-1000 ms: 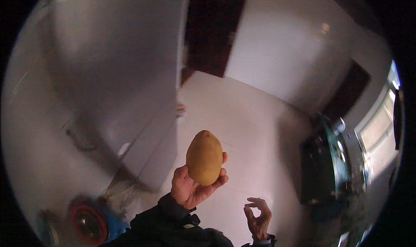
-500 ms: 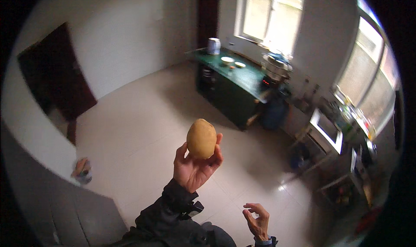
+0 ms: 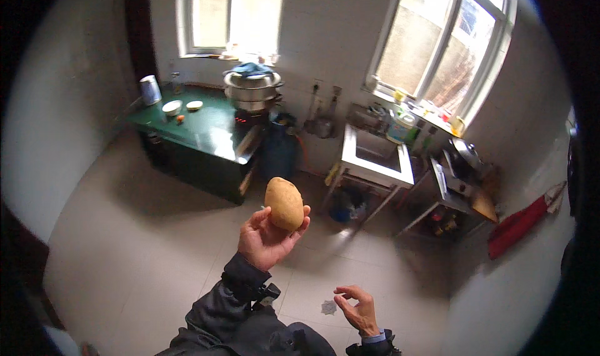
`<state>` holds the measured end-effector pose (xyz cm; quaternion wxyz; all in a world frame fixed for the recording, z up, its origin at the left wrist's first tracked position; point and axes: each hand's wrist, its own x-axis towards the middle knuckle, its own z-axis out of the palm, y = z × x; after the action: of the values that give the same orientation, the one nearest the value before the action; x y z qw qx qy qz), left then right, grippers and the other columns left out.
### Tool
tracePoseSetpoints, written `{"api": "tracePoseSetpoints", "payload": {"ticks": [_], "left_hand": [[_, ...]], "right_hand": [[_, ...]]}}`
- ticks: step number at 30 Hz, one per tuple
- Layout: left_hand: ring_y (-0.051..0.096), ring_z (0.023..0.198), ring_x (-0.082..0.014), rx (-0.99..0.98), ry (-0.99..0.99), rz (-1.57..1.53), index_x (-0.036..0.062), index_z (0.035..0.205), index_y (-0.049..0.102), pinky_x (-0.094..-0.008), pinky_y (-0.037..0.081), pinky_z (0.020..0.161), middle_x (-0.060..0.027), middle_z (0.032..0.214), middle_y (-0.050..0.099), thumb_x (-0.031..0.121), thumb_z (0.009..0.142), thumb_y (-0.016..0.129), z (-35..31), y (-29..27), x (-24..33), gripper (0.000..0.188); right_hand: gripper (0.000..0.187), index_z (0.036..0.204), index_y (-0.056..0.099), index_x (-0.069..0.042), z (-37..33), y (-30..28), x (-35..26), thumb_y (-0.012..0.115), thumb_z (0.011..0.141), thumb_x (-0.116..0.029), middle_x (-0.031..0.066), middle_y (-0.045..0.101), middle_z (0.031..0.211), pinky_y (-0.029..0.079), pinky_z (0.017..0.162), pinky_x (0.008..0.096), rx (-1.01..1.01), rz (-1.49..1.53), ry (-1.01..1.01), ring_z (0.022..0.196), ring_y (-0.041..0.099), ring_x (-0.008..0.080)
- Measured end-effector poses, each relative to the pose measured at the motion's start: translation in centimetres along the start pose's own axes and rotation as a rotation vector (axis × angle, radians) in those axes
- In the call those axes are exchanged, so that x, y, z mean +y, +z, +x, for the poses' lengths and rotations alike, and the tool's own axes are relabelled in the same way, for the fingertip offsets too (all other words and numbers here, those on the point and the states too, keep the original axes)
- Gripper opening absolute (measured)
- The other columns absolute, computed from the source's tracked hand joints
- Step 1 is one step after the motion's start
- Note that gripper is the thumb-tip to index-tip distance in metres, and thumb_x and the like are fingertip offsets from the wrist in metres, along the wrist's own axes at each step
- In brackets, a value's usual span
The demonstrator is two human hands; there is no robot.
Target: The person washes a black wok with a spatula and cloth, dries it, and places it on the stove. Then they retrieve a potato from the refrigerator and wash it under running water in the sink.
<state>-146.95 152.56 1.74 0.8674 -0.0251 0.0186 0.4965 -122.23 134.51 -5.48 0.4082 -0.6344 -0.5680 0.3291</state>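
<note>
A large yellow-brown potato (image 3: 285,204) rests upright in my left hand (image 3: 265,240), held out in front of me with the palm up. The thumb presses on one side and the fingers on the other. Lower down, my right hand (image 3: 359,311) hovers beside my knee above the tiled floor. Its fingers are loosely curved, with a gap between thumb and forefinger and nothing in it. Both arms wear dark sleeves.
Ahead on the left stands a green table (image 3: 194,128) with bowls and a steamer pot (image 3: 252,88). A blue gas cylinder (image 3: 278,148) is beside it. Further right come a white sink (image 3: 379,165), a low stand (image 3: 445,196) and a red cloth (image 3: 517,229). A drain (image 3: 329,307) lies in the floor.
My view has turned to the right, bringing the sink and the stand toward the middle. The potato stays in my left hand. My right hand keeps its loose curve.
</note>
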Motion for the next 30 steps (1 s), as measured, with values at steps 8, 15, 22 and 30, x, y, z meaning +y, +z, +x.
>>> {"api": "tracePoseSetpoints", "payload": {"ticks": [8, 15, 22, 30], "left_hand": [[0.051, 0.136, -0.0407, -0.050, -0.335, 0.105, 0.0044, 0.154, 0.036, -0.0496, 0.041, 0.120, -0.0251, 0.148, 0.047, 0.032, 0.101, 0.067, 21.7, -2.2, -3.6, 0.067], [0.051, 0.136, -0.0429, -0.035, -0.494, 0.130, 0.0030, 0.155, 0.035, -0.0516, 0.043, 0.119, -0.0264, 0.150, 0.045, 0.033, 0.107, 0.056, 38.5, -6.3, -9.6, 0.061], [0.047, 0.137, -0.0453, 0.099, -0.468, 0.098, 0.0005, 0.155, 0.034, -0.0542, 0.044, 0.115, -0.0302, 0.151, 0.043, 0.029, 0.108, 0.039, 54.0, -10.0, -16.5, 0.056], [0.048, 0.137, -0.0450, 0.215, -0.404, 0.019, -0.0031, 0.153, 0.036, -0.0531, 0.043, 0.114, -0.0340, 0.149, 0.044, 0.035, 0.110, 0.035, 68.9, -14.5, -20.9, 0.057]], "right_hand": [[0.023, 0.109, 0.076, 0.000, 9.6, -7.1, 4.0, 0.078, 0.090, -0.013, 0.0144, 0.077, 0.103, 0.060, 0.080, 0.0335, 0.228, -0.159, 0.162, 0.089, 0.075, 0.0234], [0.025, 0.108, 0.076, 0.000, 19.0, -14.9, 13.6, 0.080, 0.088, -0.014, 0.0153, 0.077, 0.103, 0.059, 0.085, 0.0347, 0.380, -0.165, 0.122, 0.094, 0.075, 0.0264], [0.056, 0.146, 0.053, 0.003, 34.9, -25.9, 24.5, 0.064, 0.100, -0.027, 0.0239, 0.056, 0.147, 0.039, 0.117, 0.0418, 0.331, -0.202, 0.091, 0.139, 0.052, 0.0362], [0.072, 0.161, 0.026, 0.005, 57.1, -35.1, 33.3, 0.047, 0.109, -0.038, 0.0258, 0.028, 0.167, 0.018, 0.128, 0.0395, 0.157, -0.162, 0.117, 0.158, 0.023, 0.0349]]}}
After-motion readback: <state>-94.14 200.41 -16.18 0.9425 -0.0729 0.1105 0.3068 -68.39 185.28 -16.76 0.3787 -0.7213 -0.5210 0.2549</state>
